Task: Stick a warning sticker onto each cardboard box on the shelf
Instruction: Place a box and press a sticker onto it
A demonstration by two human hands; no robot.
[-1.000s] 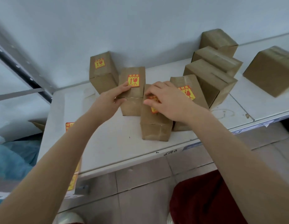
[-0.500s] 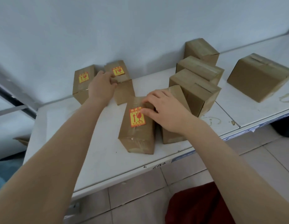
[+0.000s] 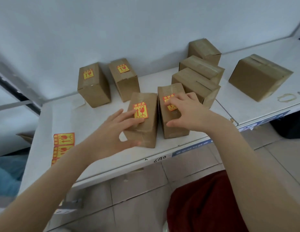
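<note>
Two small cardboard boxes stand side by side near the shelf's front edge. My left hand (image 3: 115, 131) rests with spread fingers on the left box (image 3: 144, 99), fingertips touching its yellow-red warning sticker (image 3: 141, 111). On the right box (image 3: 169, 90), my right hand (image 3: 189, 111) lies on top. Its fingers press on that box's sticker (image 3: 167, 98) and partly cover it. Behind them, two more stickered boxes (image 3: 94, 87) (image 3: 127, 82) stand near the wall. Three plain boxes (image 3: 192, 82) (image 3: 201, 67) (image 3: 204, 49) sit in a row at the back right.
A larger plain box (image 3: 260, 76) sits at far right with a rubber band (image 3: 286, 97) beside it. A strip of spare stickers (image 3: 63, 143) lies on the white shelf (image 3: 89, 124) at left. Tiled floor and a red cloth (image 3: 204, 206) are below.
My left hand left the back boxes and came down onto the front-left box. My right hand shifted from that box's sticker onto the right box's sticker. The view moved, showing the sticker strip.
</note>
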